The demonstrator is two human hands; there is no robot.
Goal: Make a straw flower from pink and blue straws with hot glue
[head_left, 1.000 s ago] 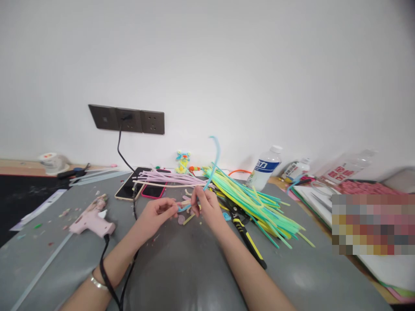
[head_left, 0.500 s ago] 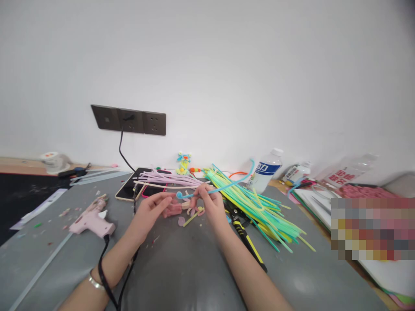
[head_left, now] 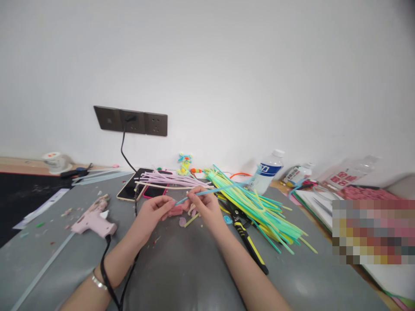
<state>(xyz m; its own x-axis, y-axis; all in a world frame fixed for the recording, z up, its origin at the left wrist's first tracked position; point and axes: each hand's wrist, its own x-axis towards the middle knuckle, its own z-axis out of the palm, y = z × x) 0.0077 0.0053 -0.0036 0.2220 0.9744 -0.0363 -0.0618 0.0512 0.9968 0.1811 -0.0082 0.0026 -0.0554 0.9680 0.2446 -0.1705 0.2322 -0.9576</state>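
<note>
A blue pipe cleaner [head_left: 223, 188] runs from between my hands up to the right, its far end near the water bottle [head_left: 266, 172]. My left hand [head_left: 158, 209] pinches its left end between thumb and fingers. My right hand [head_left: 202, 202] grips it a short way further along. The curled end seen earlier is hidden by my left fingers. Behind my hands lie purple pipe cleaners [head_left: 171, 178], and a bundle of green and yellow ones [head_left: 253, 205] is to the right. Small pieces, among them a pale purple coil [head_left: 183, 221], lie just under my hands.
At the left is a pink glue gun [head_left: 95, 220] with a black cord passing over my left forearm. Yellow-black pliers [head_left: 249, 246] lie right of my right hand. Two phones [head_left: 128, 188] and a small figure [head_left: 184, 164] are near the wall socket [head_left: 129, 121].
My left hand has closed on the curled end of the blue pipe cleaner, which was free before. The pipe cleaner's far end has dropped and looks straighter.
</note>
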